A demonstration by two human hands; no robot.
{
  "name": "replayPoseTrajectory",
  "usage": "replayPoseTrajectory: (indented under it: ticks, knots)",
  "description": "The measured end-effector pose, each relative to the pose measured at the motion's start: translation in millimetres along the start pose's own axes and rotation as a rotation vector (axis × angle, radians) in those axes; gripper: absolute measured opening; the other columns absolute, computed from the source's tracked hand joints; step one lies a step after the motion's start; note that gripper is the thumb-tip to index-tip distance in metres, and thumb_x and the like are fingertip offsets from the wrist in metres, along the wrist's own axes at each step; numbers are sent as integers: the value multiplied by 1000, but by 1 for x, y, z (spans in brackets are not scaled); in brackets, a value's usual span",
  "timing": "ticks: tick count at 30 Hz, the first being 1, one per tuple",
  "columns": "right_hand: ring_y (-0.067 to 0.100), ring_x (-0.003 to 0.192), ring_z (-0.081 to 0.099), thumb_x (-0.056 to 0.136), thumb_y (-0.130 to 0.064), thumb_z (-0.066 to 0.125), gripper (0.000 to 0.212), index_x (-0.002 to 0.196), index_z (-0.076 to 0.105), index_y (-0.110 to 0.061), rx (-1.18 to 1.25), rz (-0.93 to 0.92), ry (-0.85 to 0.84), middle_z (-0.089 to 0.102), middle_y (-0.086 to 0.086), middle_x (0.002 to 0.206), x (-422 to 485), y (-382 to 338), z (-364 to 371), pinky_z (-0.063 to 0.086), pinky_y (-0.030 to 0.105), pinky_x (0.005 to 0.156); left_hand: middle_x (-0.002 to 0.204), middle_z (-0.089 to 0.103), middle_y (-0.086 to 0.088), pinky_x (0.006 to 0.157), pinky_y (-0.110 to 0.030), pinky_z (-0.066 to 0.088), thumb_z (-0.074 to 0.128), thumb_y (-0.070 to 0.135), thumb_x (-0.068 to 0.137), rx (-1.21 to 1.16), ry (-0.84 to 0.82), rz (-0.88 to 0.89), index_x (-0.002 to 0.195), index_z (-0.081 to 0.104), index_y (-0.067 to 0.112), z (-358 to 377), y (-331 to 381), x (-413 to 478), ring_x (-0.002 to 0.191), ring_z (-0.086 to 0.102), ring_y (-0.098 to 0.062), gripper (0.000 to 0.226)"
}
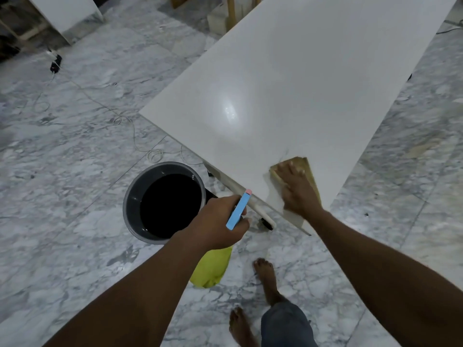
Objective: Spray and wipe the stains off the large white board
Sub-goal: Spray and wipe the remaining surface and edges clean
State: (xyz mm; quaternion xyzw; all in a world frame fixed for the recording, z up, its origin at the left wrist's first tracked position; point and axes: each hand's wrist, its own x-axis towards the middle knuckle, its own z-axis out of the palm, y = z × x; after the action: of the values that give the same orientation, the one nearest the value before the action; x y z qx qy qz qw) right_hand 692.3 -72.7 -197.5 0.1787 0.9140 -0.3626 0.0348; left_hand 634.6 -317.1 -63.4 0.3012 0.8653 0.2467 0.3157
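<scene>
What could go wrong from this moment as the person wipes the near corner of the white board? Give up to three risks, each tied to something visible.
1. The bucket of dark liquid stands just below the board edge; a knock may spill it.
2. The cable loops across the floor near the bare feet, a possible trip hazard.
3. The right hand presses the cloth at the very corner; the board might tip or shift.

The floor of grey-white marble tiles [75, 171] carries a round grey bucket [130, 209] with dark liquid, a thin white cable [135, 136] lying in loops, a black plug adapter [55, 65], and two bare feet [266, 276].
</scene>
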Motion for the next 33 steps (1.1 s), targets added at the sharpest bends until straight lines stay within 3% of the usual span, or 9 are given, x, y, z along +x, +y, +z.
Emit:
replayPoseTrajectory:
  ticks: [6, 8, 10, 13, 17, 21, 27, 29, 33]
  knots:
    - [12, 147, 30, 79, -7, 33, 67, 139, 57, -25, 216, 70, 3, 50, -1, 150, -72, -29, 34, 18, 37, 124, 87, 70, -8, 77, -50, 57, 69, 29, 94, 26, 3, 22, 97, 63, 14, 4, 2, -25, 80, 66, -30, 16]
    - [14, 109, 64, 90, -8, 38, 51, 123, 68, -34, 434, 185, 3, 65, 2, 132, -91, -49, 24, 50, 17, 89, 87, 70, -6, 78, -49, 58, 69, 30, 94, 50, 10, 40, 96, 63, 15, 6, 3, -33, 80, 66, -27, 16]
    - [23, 66, 63, 91, -7, 45, 36, 105, 74, -22, 866, 389, 94, 69, 20, 111, -103, -64, 8, 49, 25, 49, 86, 69, -5, 78, -48, 57, 69, 30, 94, 67, 13, 57, 96, 63, 15, 9, 3, -40, 80, 66, -26, 17]
    - [35, 86, 67, 81, -7, 56, 19, 97, 66, -1, 1574, 623, 93, 68, 25, 105, -119, -57, -17, 57, 40, 68, 87, 69, -5, 78, -45, 56, 69, 30, 94, 78, 1, 80, 97, 63, 13, 16, 4, -49, 81, 65, -26, 18]
    - [44, 120, 57, 66, -20, 64, 61, 126, 59, -6, 1896, 601, 199, 63, 23, 130, -129, -35, -44, 37, 72, 102, 87, 64, -2, 72, -38, 51, 68, 32, 97, 96, -42, 109, 99, 61, 14, 22, 6, -51, 78, 61, -23, 19]
    - [35, 112, 64, 82, -24, 49, 52, 130, 62, -9, 1624, 664, 452, 67, 18, 125, -112, -17, -82, 51, 53, 95, 80, 58, 5, 66, -31, 45, 68, 34, 97, 98, -54, 131, 96, 59, 18, 27, 9, -50, 70, 55, -16, 18]
    - [15, 64, 65, 93, -28, 51, 31, 120, 66, -31, 489, 415, 651, 69, 9, 93, -73, -4, -93, 53, 19, 65, 86, 66, -4, 73, -45, 54, 68, 32, 96, 92, -83, 159, 95, 60, 16, 33, 17, -41, 78, 63, -26, 18]
    - [26, 94, 67, 86, -7, 50, 49, 129, 62, -28, 232, 249, 452, 64, 12, 118, -58, 22, -69, 54, 30, 85, 87, 67, -7, 74, -47, 54, 68, 31, 96, 89, -94, 156, 95, 60, 14, 34, 22, -31, 78, 64, -29, 19]
    - [32, 148, 26, 89, -2, 43, 55, 139, 56, -21, -170, 258, 180, 42, 8, 155, -47, 38, -12, 13, 58, 117, 86, 68, -8, 74, -48, 54, 68, 30, 96, 111, -110, 147, 95, 60, 13, 34, 29, -8, 78, 63, -30, 20]
